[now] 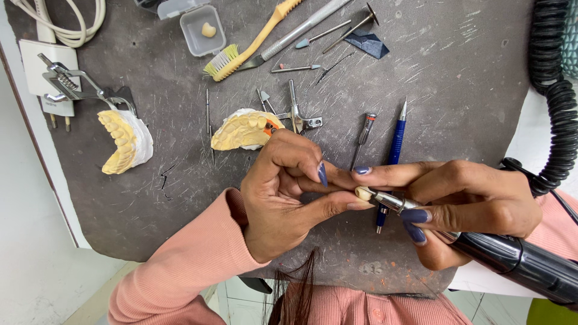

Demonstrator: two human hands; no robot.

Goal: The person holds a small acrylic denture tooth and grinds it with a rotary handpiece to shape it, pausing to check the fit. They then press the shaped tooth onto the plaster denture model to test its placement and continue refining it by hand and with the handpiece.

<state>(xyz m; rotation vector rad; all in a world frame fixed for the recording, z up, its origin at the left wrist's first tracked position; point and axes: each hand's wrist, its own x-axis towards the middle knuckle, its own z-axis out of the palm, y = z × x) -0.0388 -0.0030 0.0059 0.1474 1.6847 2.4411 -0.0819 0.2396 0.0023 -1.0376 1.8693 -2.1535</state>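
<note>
Nearest the camera, two pink sleeves enter from the bottom edge. The right hand (463, 207) is closed around a black rotary handpiece (512, 259); the index finger extends along its metal nose, and a coiled black cable (557, 102) runs up the right edge. The left hand (283, 192) pinches a small cream tooth piece (363, 193) between thumb and fingertips. The tip of the handpiece sits against this piece, and the two hands touch at the fingertips. The piece is held above the dark grey table (457, 66), near its front edge.

Just behind the hands, a blue pen (394, 147) and a small screwdriver-like tool (363, 132) lie on the table, the pen partly hidden by the right hand. Beyond the left hand rests a yellow dental cast (241, 129) on white plaster, beside a metal hinge part (298, 117). A second yellow dental cast (123, 141) lies well to the left, next to a metal articulator frame (69, 84).

At the far edge lie a toothbrush (253, 42), several slim metal burs and instruments (307, 27), and a clear open plastic box (201, 27) containing one small cream tooth.
</note>
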